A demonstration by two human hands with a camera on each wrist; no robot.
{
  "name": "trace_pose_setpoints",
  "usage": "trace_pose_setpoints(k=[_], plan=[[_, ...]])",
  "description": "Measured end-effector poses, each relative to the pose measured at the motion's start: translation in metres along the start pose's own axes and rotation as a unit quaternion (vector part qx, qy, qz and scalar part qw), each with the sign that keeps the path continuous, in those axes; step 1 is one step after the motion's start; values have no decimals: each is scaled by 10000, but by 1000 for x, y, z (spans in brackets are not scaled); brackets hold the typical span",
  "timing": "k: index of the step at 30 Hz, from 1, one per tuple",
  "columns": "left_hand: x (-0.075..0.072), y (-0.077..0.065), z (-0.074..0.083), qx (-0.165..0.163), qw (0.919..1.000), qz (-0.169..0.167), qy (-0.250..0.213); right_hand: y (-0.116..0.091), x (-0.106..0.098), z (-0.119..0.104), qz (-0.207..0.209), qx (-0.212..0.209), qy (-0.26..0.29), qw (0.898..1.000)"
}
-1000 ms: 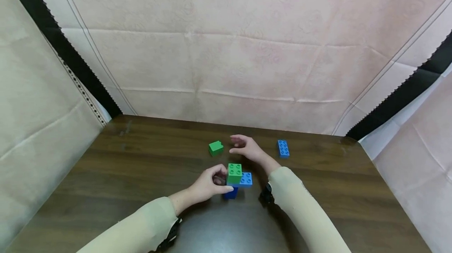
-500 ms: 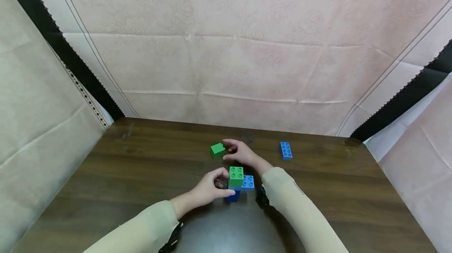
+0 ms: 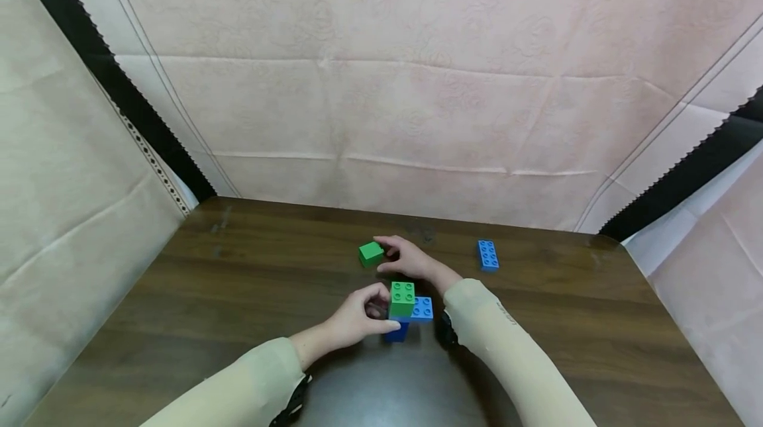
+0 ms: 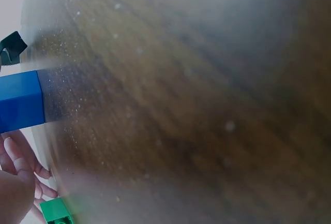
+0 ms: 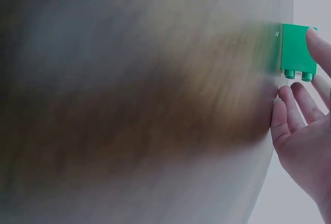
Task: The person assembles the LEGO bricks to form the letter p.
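My left hand (image 3: 353,316) grips a small stack of toy building bricks from its left side, thumb across the front. In that stack a green brick (image 3: 402,298) tops a light blue brick (image 3: 424,308), and a dark blue brick (image 3: 397,333) is underneath. Behind it, a loose green brick (image 3: 371,254) lies on its side, studs facing right. Beside those studs is my right hand (image 3: 411,260), fingers loosely bent. In the right wrist view the thumb overlaps the loose green brick (image 5: 297,48); whether they touch I cannot tell.
A blue brick (image 3: 488,255) lies studs up toward the back right of the brown wooden table (image 3: 268,268). Pale cloth walls (image 3: 381,109) rise behind the table and along both sides.
My right hand has moved left, up to the loose green brick, and then stayed there. My left hand keeps its grip on the stack. The head view has shifted slightly.
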State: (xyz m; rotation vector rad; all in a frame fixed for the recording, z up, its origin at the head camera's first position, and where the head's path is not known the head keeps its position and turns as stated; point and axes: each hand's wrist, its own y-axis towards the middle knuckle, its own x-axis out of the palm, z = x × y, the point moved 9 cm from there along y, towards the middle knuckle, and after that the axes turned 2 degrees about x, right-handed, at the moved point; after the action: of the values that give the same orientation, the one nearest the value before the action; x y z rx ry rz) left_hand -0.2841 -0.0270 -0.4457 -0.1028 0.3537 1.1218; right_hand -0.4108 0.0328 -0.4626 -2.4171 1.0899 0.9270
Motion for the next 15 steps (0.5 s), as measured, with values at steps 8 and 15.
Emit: trace_pose_setpoints(k=[8, 15], plan=[[1, 0, -1, 13, 10000, -13, -3, 2, -1, 2, 222, 196, 121, 9995], [0, 0, -2, 8, 10000, -27, 37, -2, -7, 3, 230, 284, 484, 9982]])
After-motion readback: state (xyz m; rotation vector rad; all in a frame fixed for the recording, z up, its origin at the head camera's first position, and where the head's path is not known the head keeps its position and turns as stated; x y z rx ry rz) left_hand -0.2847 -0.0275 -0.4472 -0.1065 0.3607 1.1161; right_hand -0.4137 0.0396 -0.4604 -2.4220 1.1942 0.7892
